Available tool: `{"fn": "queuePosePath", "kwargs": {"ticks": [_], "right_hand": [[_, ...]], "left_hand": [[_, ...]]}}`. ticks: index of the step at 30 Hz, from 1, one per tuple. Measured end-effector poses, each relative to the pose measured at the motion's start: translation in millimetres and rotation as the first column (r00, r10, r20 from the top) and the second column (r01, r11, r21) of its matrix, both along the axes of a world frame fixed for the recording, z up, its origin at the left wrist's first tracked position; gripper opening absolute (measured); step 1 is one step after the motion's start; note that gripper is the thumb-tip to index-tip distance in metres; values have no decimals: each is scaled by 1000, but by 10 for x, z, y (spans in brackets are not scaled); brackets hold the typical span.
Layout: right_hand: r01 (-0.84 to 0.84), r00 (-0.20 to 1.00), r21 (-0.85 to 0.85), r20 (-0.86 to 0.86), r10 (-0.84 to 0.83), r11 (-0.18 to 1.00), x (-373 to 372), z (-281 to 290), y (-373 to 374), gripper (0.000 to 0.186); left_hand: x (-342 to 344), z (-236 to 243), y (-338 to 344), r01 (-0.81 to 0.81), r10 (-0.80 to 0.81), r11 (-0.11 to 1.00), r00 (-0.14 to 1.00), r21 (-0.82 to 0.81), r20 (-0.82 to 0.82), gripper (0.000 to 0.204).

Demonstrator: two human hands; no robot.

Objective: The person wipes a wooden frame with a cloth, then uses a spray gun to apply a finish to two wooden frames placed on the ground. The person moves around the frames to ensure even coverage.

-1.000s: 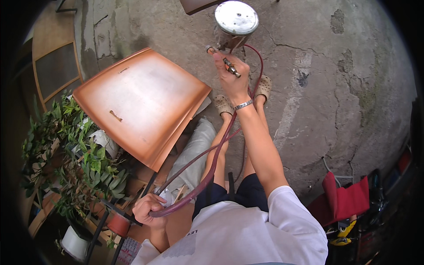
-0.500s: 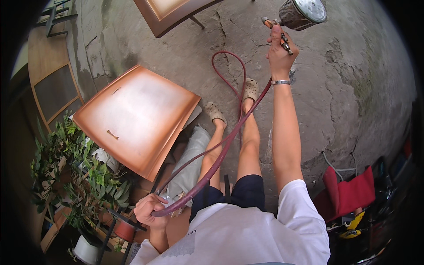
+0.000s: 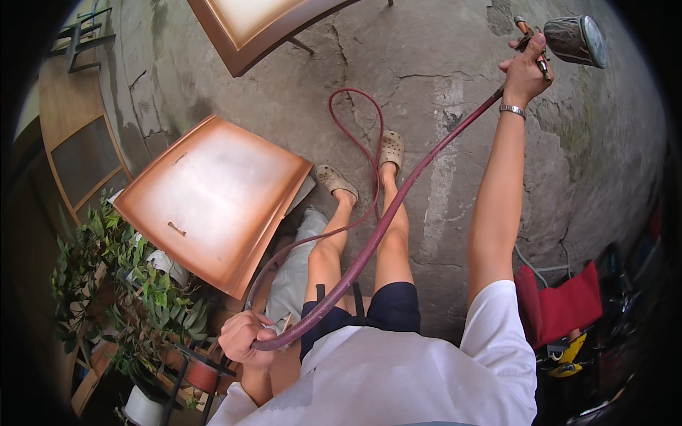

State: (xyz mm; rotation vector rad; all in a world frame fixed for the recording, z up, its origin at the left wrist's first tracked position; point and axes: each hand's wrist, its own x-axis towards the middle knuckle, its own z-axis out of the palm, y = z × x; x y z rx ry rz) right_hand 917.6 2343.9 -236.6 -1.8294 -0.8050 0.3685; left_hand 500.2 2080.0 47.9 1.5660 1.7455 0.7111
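Note:
My right hand [image 3: 528,74] is stretched out to the far right, closed around a spray gun [image 3: 534,47] with a paint-smeared metal cup [image 3: 568,41] on it. From below that hand a dark red hose [image 3: 419,174] runs back across my legs. Close to my body on the left, my left hand [image 3: 244,338] is closed around the hose. The hose loops over the floor by my feet. Left of my legs lies a panel [image 3: 213,195], pale in the middle with orange-brown edges and two small slots. At the top stands a framed brown piece [image 3: 245,35] with a pale centre.
Leafy plants [image 3: 142,284] and a white pot [image 3: 144,407] crowd the lower left. A wooden frame [image 3: 78,121] leans at the far left. A red folding seat [image 3: 565,302] is at the lower right. The concrete floor [image 3: 440,99] is cracked.
My right hand has swung to the right with the spray gun, tilting its cup outward. The hose is drawn out to the right; my left hand keeps its hold near the same place.

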Motion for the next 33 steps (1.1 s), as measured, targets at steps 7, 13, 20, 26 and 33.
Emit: {"fn": "queuePosePath", "kwargs": {"ticks": [7, 13, 20, 26, 33], "right_hand": [[-289, 941, -110, -213, 262, 951, -1459, 173, -855, 49], [-475, 863, -53, -222, 453, 878, -2803, 420, -1430, 39], [-623, 706, 47, -395, 588, 781, -3748, 1005, -1628, 28], [-469, 880, -155, -161, 447, 869, -3155, 925, -1150, 43], [-172, 982, -191, -115, 152, 966, -1612, 918, -457, 49]], "left_hand": [[-425, 102, -34, -136, 128, 985, 989, 107, 81, 54], [-941, 263, -156, -200, 189, 972, 977, 122, 95, 54], [-1402, 371, -150, -176, 146, 961, 978, 213, 150, 53], [-1466, 459, 162, -139, 99, 949, 983, 284, 152, 47], [-1114, 449, 744, -10, -7, 981, 996, 195, 85, 50]]}}
